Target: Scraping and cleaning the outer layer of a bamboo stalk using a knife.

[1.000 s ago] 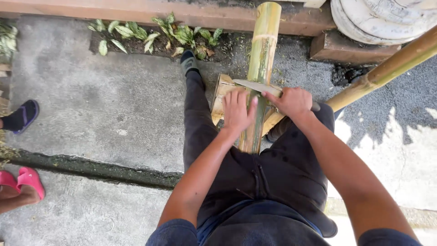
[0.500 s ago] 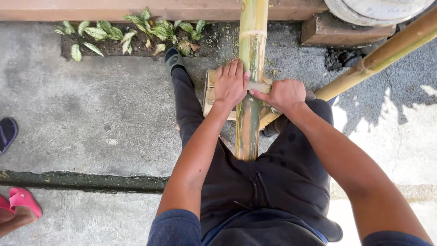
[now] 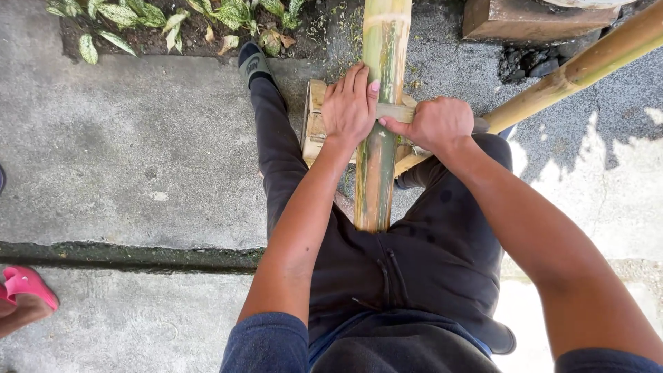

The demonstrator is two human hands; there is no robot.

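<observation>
Pressing left hand [image 3: 351, 103] flatter on bamboo pole [image 3: 376, 173], camera closer

No packages, labels, signs or screens show anywhere in the frame; the only mark is a small pale logo on the dark slipper [image 3: 253, 63] at upper centre-left

upright bamboo pole [image 3: 381, 103]: green streaked with yellow and pale tan | slanted bamboo pole [image 3: 587, 65]: tan-yellow | wooden block [image 3: 314, 124]: pale tan | trousers [image 3: 414, 269]: black | shoe [image 3: 253, 63]: black, white mark | sandal [image 3: 27, 284]: pink | concrete floor [image 3: 138, 159]: mottled grey | leaves [image 3: 117, 15]: green speckled pale
</observation>
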